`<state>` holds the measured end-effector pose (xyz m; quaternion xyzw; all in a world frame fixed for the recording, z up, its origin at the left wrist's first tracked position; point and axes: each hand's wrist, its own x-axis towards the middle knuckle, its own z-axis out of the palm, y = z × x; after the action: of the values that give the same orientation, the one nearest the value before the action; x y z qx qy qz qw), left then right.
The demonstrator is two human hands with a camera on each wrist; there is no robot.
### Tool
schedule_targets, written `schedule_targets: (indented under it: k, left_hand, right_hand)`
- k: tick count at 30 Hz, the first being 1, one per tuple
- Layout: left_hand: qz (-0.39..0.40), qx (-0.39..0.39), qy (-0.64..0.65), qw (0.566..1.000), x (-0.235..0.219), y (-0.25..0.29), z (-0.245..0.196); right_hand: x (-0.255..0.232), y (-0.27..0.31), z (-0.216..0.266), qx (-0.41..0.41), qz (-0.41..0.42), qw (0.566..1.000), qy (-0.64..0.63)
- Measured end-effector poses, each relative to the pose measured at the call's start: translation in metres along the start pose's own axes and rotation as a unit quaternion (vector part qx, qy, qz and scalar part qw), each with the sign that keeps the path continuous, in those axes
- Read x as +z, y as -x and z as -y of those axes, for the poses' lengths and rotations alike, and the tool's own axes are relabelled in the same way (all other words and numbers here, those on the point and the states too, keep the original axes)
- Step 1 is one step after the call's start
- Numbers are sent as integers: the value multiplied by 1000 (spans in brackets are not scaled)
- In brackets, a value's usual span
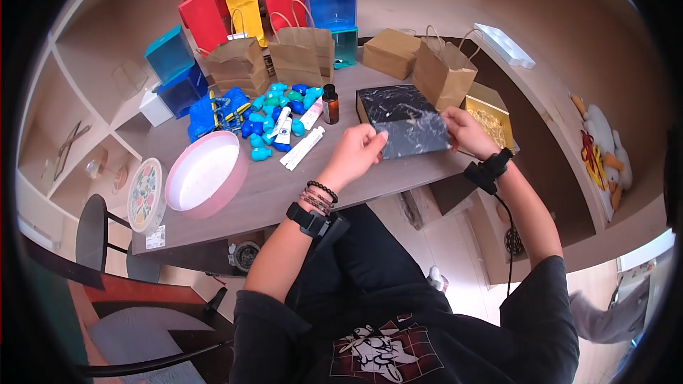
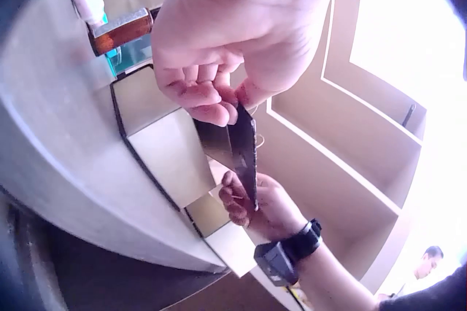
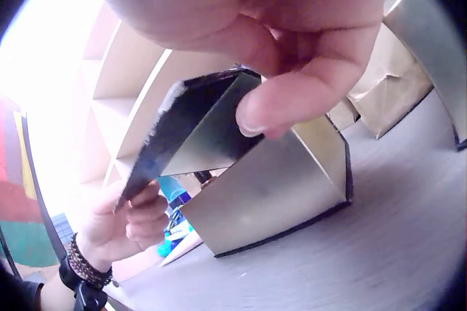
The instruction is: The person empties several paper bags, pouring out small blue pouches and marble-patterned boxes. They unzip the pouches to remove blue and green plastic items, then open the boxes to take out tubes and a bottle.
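Note:
A black marbled box lies on the table, with a grey-black marbled flap along its near side. My left hand pinches the flap's left end between thumb and fingers; the right hand pinches its right end. Seen from the left wrist, the flap is raised and tilted between the left hand and right hand. Pale box walls show below the flap in the right wrist view. The right palm hides part of its own grip there.
Behind the box stand paper bags and a brown carton. Right of it is an open box of shredded filling. To the left are a brown bottle, tubes, blue and teal pieces and a pink round tub.

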<state>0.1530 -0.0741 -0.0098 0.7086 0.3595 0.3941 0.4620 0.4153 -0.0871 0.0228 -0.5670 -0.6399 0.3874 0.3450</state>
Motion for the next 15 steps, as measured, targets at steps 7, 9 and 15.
schedule_targets:
  k: [7,9,15]
  left_hand:
    - [-31,38,163,985,-21,-29,-45]
    - [-35,60,168,983,-22,-35,-52]
    - [-61,73,105,990,-18,-52,-52]
  right_hand:
    - [13,-3,13,-58,-86,988,116]
    - [19,-12,17,-17,-71,987,146]
    - [28,-37,10,85,-31,984,154]
